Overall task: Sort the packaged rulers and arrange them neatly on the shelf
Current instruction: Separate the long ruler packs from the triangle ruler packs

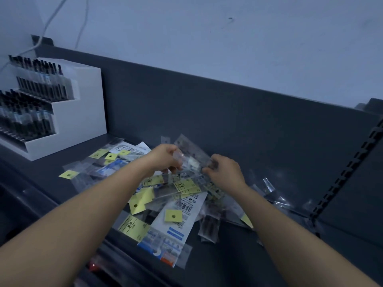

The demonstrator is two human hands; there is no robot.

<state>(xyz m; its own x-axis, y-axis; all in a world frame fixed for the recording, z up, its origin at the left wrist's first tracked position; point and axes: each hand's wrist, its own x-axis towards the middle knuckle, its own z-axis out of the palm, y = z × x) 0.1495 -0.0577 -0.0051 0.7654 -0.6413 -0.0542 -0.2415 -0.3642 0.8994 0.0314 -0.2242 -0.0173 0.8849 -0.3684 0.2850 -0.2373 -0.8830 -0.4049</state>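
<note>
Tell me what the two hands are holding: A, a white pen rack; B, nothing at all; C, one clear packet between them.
C: the left hand and right hand each grip an end of one clear packet above the pile.

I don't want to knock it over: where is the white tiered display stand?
In the head view, the white tiered display stand stands at the far left of the dark shelf, against its back panel, left of the pile of packaged rulers.
</note>
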